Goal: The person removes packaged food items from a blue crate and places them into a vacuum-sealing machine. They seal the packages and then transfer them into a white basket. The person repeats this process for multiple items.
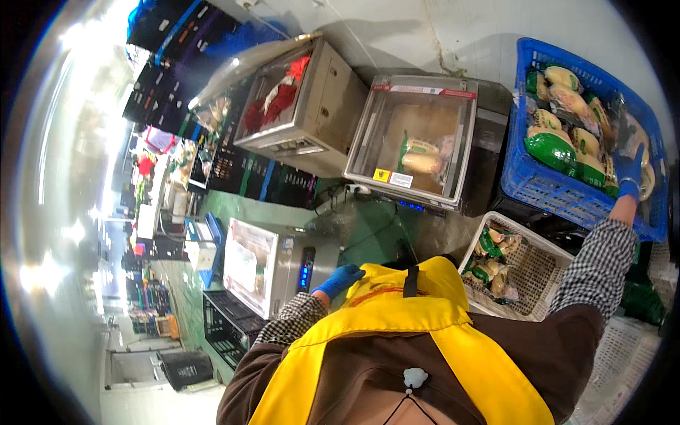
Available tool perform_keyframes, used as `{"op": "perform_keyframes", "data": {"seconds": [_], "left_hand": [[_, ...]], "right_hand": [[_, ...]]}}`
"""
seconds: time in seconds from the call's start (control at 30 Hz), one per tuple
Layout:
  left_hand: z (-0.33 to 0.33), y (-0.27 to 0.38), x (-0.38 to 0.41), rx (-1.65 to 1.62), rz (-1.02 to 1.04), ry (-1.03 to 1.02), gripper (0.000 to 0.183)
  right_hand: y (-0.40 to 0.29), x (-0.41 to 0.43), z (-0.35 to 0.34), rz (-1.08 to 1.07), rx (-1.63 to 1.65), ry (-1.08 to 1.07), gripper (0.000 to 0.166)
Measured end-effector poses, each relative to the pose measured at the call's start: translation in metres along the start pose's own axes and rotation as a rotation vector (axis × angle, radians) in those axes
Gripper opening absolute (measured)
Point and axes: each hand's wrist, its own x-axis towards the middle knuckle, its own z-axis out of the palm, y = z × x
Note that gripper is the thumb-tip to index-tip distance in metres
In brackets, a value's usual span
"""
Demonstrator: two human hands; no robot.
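My right hand (629,170), in a blue glove, reaches into a blue plastic crate (558,183) at the upper right. Its fingers rest against a clear-bagged package (632,130); whether they grip it cannot be told. Packages of pale food in clear and green film (587,146) fill much of the crate. My left hand (340,280), also blue-gloved, is low by the side of my yellow apron (393,313), its fingertips partly hidden against it. Ahead of me, a vacuum packing machine (411,133) has its see-through lid down over packages (422,162).
A white plastic basket (536,271) holding small green-printed bags (491,260) stands below the blue crate. Another steel machine (313,101) has red cloths (276,101) on it. A third machine (281,265) stands left, beside a black crate (228,319). Stacked black crates (175,95) rise behind.
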Motion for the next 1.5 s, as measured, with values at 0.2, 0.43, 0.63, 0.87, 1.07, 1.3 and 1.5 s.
{"op": "perform_keyframes", "data": {"seconds": [0.2, 0.43, 0.63, 0.87, 1.07, 1.3, 1.5], "left_hand": [[-0.011, -0.006, -0.020, -0.024, -0.164, -0.052, 0.047], [-0.050, 0.011, 0.010, -0.079, -0.054, -0.018, 0.054], [-0.086, -0.002, 0.041, -0.578, 0.134, 0.222, 0.064], [-0.184, -0.109, 0.051, -1.654, 0.169, 0.007, 0.071], [-0.275, -0.221, 0.013, -1.928, 0.409, 0.029, 0.086], [-0.304, -0.294, 0.007, -2.224, 0.439, 0.158, 0.100], [-0.303, -0.314, 0.024, -2.360, 0.508, 0.380, 0.103]], "right_hand": [[-0.056, -0.027, -0.015, -0.168, -1.124, 0.274, 0.053], [-0.205, -0.168, -0.143, 0.767, -4.406, -0.191, 0.053], [-0.449, -0.294, -0.182, 0.938, -3.647, 1.238, 0.073], [-0.691, -0.417, -0.199, 1.052, -2.323, 2.166, 0.092], [-0.843, -0.478, -0.249, 0.722, -2.089, 2.332, 0.085], [-0.951, -0.512, -0.275, 0.682, -1.974, 2.497, 0.085], [-1.049, -0.503, -0.281, 0.698, -1.701, 2.618, 0.086]]}}
